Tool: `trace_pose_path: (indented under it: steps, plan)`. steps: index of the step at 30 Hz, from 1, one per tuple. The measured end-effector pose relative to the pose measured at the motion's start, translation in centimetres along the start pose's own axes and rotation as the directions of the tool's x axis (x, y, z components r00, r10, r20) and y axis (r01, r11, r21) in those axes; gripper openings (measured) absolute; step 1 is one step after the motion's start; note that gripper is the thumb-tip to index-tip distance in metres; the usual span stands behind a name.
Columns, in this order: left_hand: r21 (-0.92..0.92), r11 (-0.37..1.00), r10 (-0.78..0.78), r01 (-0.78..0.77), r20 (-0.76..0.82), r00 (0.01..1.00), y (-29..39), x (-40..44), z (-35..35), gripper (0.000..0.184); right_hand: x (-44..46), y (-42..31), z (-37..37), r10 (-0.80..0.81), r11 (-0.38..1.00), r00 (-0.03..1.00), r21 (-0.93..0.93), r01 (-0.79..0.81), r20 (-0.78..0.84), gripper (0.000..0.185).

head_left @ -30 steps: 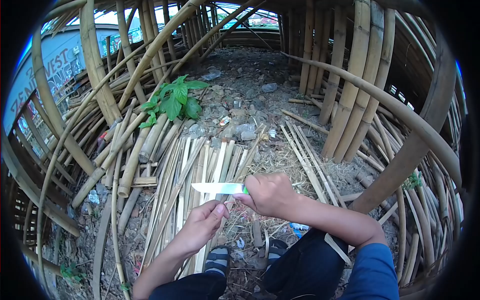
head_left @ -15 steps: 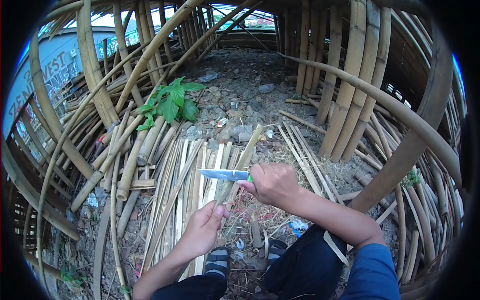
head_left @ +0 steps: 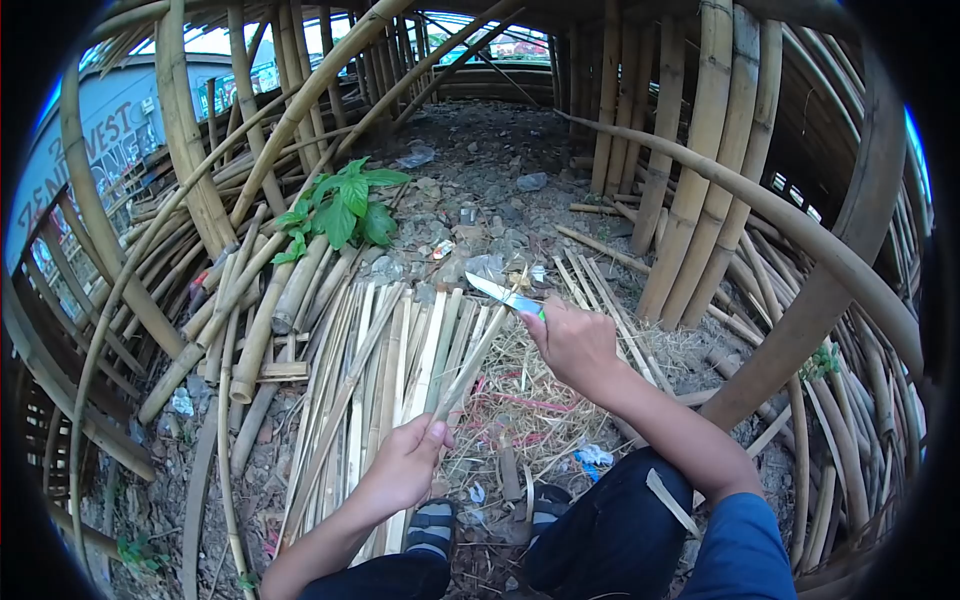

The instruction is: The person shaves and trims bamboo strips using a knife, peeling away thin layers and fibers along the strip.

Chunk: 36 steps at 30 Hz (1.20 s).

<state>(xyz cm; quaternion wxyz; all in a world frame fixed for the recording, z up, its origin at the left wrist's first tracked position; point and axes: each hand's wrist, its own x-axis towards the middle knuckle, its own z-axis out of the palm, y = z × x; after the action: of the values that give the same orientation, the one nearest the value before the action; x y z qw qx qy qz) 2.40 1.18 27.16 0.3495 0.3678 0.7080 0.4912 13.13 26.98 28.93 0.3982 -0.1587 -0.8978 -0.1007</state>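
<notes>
In the head view my left hand [head_left: 408, 462] is closed around the near end of a split bamboo strip [head_left: 468, 374], which slants away up and to the right. My right hand [head_left: 580, 345] grips a knife, its green handle mostly hidden in the fist. The bright knife blade [head_left: 497, 291] points up and left, lying across the strip near its far end; whether it cuts in, I cannot tell. Beneath the strip lies a row of split bamboo slats [head_left: 385, 365] on the ground. Thin pale shavings [head_left: 525, 425] are scattered below my right hand.
Upright bamboo poles [head_left: 700, 180] stand at the right, with a curved pole [head_left: 770, 195] crossing them. Cut bamboo lengths [head_left: 265, 325] and a leafy green plant [head_left: 345, 205] are at the left. Rubble [head_left: 470, 245] covers the ground ahead. My sandalled feet [head_left: 432, 527] are close below.
My right hand has moved forward and right with the knife, from mid-strip to near the far end. The blade has turned from nearly level to slanting. My left hand has hardly moved.
</notes>
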Motion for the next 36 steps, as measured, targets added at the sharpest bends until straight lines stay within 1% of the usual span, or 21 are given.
trace_pose_path:
  steps: [1,2,3,4,5,6,11,13,14,15,17,20,21,22,23,24,26,28,30,33,36]
  plan:
    - [-0.008,1.000,-0.014,0.014,0.001,1.000,0.0,0.1,0.0,0.034,0.2,-0.1,-0.1,0.014,1.000,1.000,-0.003,-0.014,-0.011,0.040]
    - [-0.015,0.999,-0.032,0.032,0.004,0.999,0.0,0.1,0.0,0.034,0.4,-0.1,-0.5,0.037,0.999,0.997,0.016,-0.038,0.066,0.045]
    - [-0.014,0.999,-0.030,0.030,0.007,1.000,-0.3,-0.1,0.0,0.034,0.9,0.6,-0.5,0.040,0.999,0.997,0.013,-0.041,0.065,0.045]
    - [-0.033,0.999,-0.003,0.003,0.015,1.000,-0.8,-0.5,-0.2,0.034,1.6,2.0,-0.4,0.239,0.971,0.959,-0.033,-0.237,0.152,0.050]
    - [-0.053,0.998,0.024,-0.023,0.020,1.000,-1.1,-0.7,-0.4,0.034,1.9,3.2,-0.4,0.427,0.904,0.876,-0.095,-0.416,0.226,0.056]
    - [-0.048,0.999,0.025,-0.024,0.020,0.999,-1.2,-1.0,-1.1,0.034,1.6,4.2,-0.7,0.500,0.866,0.833,-0.105,-0.489,0.236,0.064]
    - [-0.111,0.994,0.020,-0.019,0.008,1.000,-1.7,-0.7,-1.7,0.035,-0.7,3.8,0.0,0.457,0.884,0.854,-0.019,-0.467,0.250,0.057]
    - [-0.128,0.991,0.031,-0.028,0.020,0.999,-1.3,-0.6,-1.5,0.037,0.4,1.1,-1.7,0.351,0.890,0.903,0.212,-0.405,0.249,0.056]
    - [-0.171,0.985,0.022,-0.016,0.030,0.999,-0.9,-0.7,-1.4,0.039,0.3,-0.1,-1.7,0.227,0.927,0.942,0.244,-0.286,0.246,0.054]
    - [-0.211,0.977,0.015,-0.006,0.041,0.999,-0.4,-0.7,-1.4,0.040,0.4,-1.4,-2.1,0.226,0.926,0.942,0.247,-0.287,0.249,0.054]
    - [-0.199,0.980,0.000,0.000,0.004,1.000,0.1,-0.4,-1.6,0.040,0.6,-3.8,-3.3,0.183,0.836,0.947,0.465,-0.291,0.265,0.049]
    - [-0.191,0.982,-0.011,0.004,-0.036,0.999,1.0,-0.8,-1.8,0.041,0.5,-5.4,-3.7,0.153,0.814,0.967,0.529,-0.239,0.202,0.044]
    - [-0.191,0.981,-0.010,0.005,-0.029,1.000,1.2,-0.8,-1.7,0.042,0.3,-5.8,-3.7,0.154,0.813,0.967,0.530,-0.241,0.204,0.044]
    - [-0.192,0.981,-0.014,0.008,-0.028,1.000,1.2,-0.8,-1.6,0.042,-0.1,-6.1,-3.8,-0.046,0.848,0.989,0.529,-0.037,0.143,0.043]
    - [-0.196,0.981,-0.016,0.013,-0.016,1.000,1.1,-0.7,-1.5,0.042,-0.4,-6.5,-3.7,-0.246,0.840,0.966,0.515,0.171,0.082,0.042]
    - [-0.200,0.980,-0.019,0.018,-0.002,1.000,1.0,-0.6,-1.3,0.043,-0.7,-7.1,-3.4,-0.244,0.840,0.966,0.515,0.167,0.083,0.042]
    - [-0.201,0.980,0.008,-0.011,-0.012,1.000,0.6,-0.3,-1.0,0.042,-1.2,-8.2,-2.8,-0.342,0.865,0.935,0.417,0.278,0.088,0.042]
    - [-0.200,0.979,0.036,-0.041,-0.030,0.999,0.4,-0.3,-0.9,0.042,-1.3,-8.1,-2.0,-0.352,0.876,0.934,0.370,0.308,0.056,0.042]
    - [-0.070,0.996,0.047,-0.055,-0.101,0.994,0.6,-0.2,-0.8,0.042,-0.9,-8.0,-1.5,-0.368,0.885,0.930,0.316,0.343,0.022,0.043]
    - [-0.022,0.992,0.122,-0.128,-0.164,0.979,0.9,-0.1,-0.6,0.047,-0.6,-7.9,-1.2,-0.379,0.902,0.925,0.230,0.365,0.014,0.042]
    - [0.011,0.998,0.068,-0.068,-0.175,0.982,0.7,-0.3,-0.9,0.047,0.6,-6.9,-0.4,-0.206,0.957,0.979,0.207,0.202,0.000,0.042]
